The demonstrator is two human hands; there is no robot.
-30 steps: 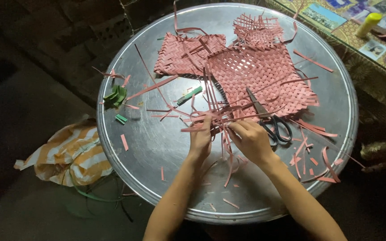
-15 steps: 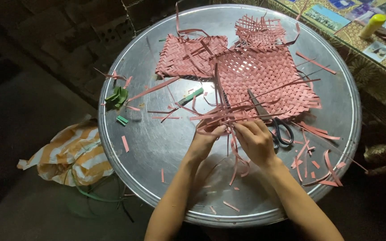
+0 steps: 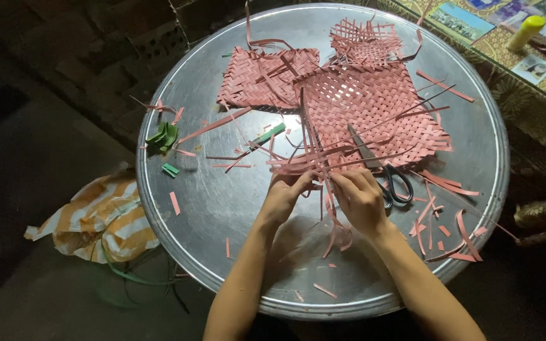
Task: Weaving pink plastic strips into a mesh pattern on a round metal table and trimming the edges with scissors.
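Seen from above: pink woven mat (image 3: 368, 113) at upper centre of the frame, lying on a round metal tray (image 3: 222, 208), its loose strips (image 3: 323, 165) trailing toward the lower centre. Left hand (image 3: 284, 197) and right hand (image 3: 359, 201) side by side at the mat's near edge, fingers curled narrow and pinching those loose strips between them. Fingertips partly hidden under the strips, so exact grip hard to make out. Scissors (image 3: 392, 180) just right of the right hand, blades tucked under the mat's edge, dark handles showing. Second, smaller woven piece (image 3: 263, 76) to the upper left of the mat, touching it; a third, loosely woven piece (image 3: 364, 39) at top centre. Green scraps (image 3: 162, 136) near the tray's left edge. Cut pink bits (image 3: 440, 230) scattered at lower right. Bare metal open at the tray's lower left and between the forearms. Striped orange-and-white bag (image 3: 99, 218) on the dark floor at left, partly tucked under the tray's rim. Patterned table (image 3: 507, 57) cut off at the upper right corner, yellow bottle (image 3: 527, 31) on it. Forearms cut off at the bottom edge.
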